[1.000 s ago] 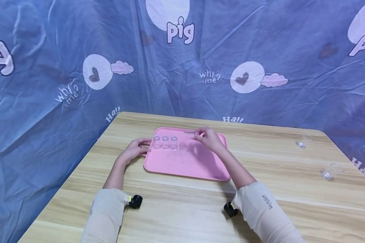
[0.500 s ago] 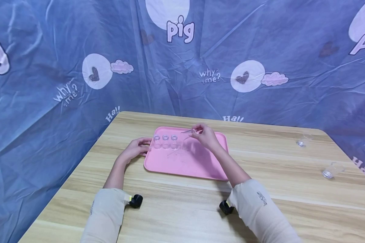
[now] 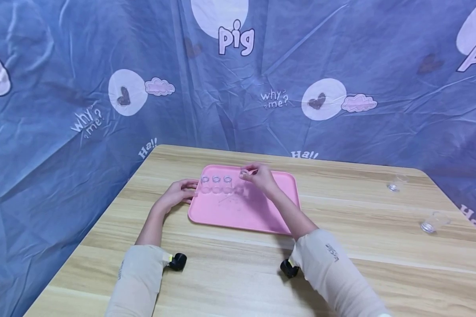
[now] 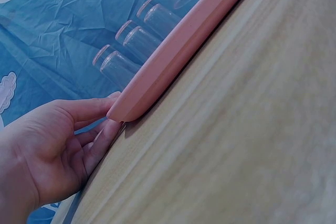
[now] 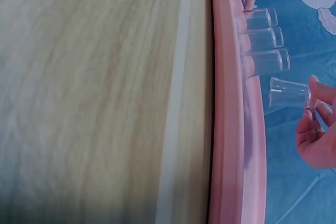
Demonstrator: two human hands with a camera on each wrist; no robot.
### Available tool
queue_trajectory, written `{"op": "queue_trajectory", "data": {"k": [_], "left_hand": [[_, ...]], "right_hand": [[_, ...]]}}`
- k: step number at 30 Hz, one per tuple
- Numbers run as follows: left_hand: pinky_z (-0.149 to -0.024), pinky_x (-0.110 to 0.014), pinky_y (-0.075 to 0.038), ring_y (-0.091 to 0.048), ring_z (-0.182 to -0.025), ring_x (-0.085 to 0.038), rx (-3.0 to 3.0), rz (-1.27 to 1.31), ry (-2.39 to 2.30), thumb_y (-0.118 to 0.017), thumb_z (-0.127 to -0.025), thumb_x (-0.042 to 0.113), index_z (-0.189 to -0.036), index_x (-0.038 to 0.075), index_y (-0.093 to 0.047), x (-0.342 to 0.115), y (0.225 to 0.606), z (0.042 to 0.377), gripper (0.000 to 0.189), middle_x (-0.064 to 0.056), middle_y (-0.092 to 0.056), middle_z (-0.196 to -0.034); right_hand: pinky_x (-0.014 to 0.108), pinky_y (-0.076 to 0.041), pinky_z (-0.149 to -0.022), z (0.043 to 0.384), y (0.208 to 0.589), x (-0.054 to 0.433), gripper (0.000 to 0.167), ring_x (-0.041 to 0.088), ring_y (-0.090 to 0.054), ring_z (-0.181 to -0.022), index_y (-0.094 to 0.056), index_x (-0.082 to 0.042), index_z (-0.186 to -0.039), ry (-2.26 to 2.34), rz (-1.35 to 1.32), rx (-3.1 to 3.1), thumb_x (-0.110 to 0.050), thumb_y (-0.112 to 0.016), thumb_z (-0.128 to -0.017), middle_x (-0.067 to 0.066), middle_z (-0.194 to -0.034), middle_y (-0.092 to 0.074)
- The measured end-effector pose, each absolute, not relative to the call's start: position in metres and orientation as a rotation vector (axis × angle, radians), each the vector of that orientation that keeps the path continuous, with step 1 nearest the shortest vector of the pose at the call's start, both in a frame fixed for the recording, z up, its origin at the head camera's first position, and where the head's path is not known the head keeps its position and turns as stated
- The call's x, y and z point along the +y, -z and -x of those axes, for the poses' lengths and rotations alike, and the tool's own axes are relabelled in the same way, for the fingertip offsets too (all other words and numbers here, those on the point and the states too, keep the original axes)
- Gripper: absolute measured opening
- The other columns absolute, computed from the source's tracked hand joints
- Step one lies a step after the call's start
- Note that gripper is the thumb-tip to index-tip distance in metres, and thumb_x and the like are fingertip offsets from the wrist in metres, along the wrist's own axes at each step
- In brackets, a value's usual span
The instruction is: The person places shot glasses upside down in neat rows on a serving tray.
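Note:
A pink tray (image 3: 238, 218) lies on the table. My left hand (image 3: 175, 195) holds its left edge; in the left wrist view, fingers (image 4: 97, 109) are above and below the rim. A row of three clear glasses stands mouth-down at the tray's far left, the rightmost glass (image 5: 265, 62) nearest my other hand. My right hand (image 3: 260, 178) pinches another clear glass (image 5: 287, 94) by its narrow base between thumb and fingers. That glass points wide mouth down, over the tray just right of the row, with a gap below it in the right wrist view.
Two more clear glasses stand at the table's right side, a farther glass (image 3: 396, 184) and a nearer glass (image 3: 430, 223). A blue printed curtain (image 3: 285, 53) hangs behind the wooden table (image 3: 230, 273).
My right hand has moved left along the tray toward the row, and the glass in it has turned from sideways to mouth-down. My left hand has stayed at the tray's edge.

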State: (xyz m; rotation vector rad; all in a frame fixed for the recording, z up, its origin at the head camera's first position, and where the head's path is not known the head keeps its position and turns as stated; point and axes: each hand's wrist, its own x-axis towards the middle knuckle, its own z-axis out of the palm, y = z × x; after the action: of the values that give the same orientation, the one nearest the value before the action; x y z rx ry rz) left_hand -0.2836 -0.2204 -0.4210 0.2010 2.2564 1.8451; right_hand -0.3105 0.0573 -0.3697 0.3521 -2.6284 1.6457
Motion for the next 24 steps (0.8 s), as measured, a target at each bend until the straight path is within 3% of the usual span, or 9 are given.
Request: {"op": "queue_trajectory", "data": {"k": [8, 24], "left_hand": [[-0.069, -0.028, -0.055, -0.059, -0.080, -0.012, 2.251, -0.204, -1.853, -0.056, -0.086, -0.003, -0.133, -0.010, -0.038, -0.221, 0.422, 0.284, 0.050, -0.028, -0.047, -0.122], [-0.069, -0.028, -0.055, -0.059, -0.081, -0.012, 2.259, -0.183, -1.849, -0.055, -0.086, -0.004, -0.133, -0.009, -0.039, -0.219, 0.421, 0.284, 0.049, -0.028, -0.047, -0.122]], "right_hand": [[0.019, -0.044, -0.060, 0.309, 0.373, 0.048, 0.028, 0.016, -0.052, -0.072, -0.065, 0.006, -0.104, -1.700, -0.421, -2.637, 0.006, -0.068, -0.076, 0.014, -0.093, -0.064], [0.021, -0.044, -0.060, 0.309, 0.379, 0.045, 0.028, 0.016, -0.052, -0.076, -0.066, 0.002, -0.104, -1.624, -0.397, -2.708, 0.006, -0.065, -0.076, 0.010, -0.096, -0.063]]}}
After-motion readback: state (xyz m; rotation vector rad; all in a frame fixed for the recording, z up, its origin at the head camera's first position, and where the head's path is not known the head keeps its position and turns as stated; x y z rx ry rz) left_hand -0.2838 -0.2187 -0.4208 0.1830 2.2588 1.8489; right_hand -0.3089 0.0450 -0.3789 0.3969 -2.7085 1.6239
